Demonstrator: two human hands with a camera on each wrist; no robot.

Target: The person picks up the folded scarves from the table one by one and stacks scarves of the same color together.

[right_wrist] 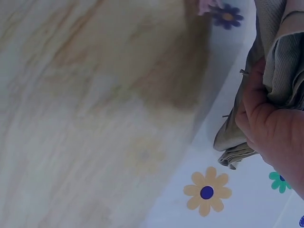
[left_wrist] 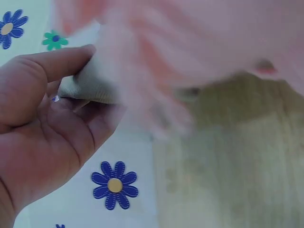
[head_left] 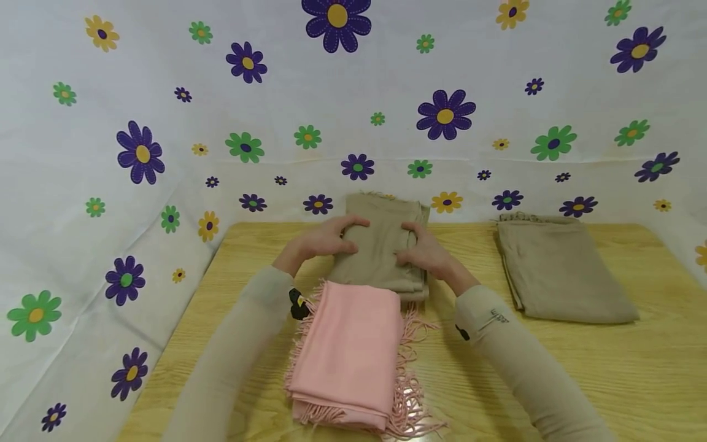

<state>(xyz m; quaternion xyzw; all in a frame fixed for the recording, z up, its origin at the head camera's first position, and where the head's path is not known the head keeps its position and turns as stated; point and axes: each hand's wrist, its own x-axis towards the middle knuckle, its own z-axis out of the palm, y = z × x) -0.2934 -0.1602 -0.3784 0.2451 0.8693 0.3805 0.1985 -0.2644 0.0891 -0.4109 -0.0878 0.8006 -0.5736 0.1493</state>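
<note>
A folded beige scarf (head_left: 381,252) lies at the middle back of the wooden table (head_left: 607,368). My left hand (head_left: 326,239) grips its left edge, thumb on top and fingers underneath; the left wrist view shows that beige edge (left_wrist: 90,85) pinched in the left hand (left_wrist: 52,118). My right hand (head_left: 422,248) holds the right edge, and in the right wrist view the right hand (right_wrist: 270,128) has fingers curled round layers of the beige scarf (right_wrist: 280,71). A folded pink fringed scarf (head_left: 348,359) lies just in front, between my forearms.
A second folded beige scarf (head_left: 558,270) lies at the table's right back. A white cloth with purple, green and yellow flowers (head_left: 442,116) covers the wall behind and drapes down the left side (head_left: 83,294). Bare wood shows at the front right.
</note>
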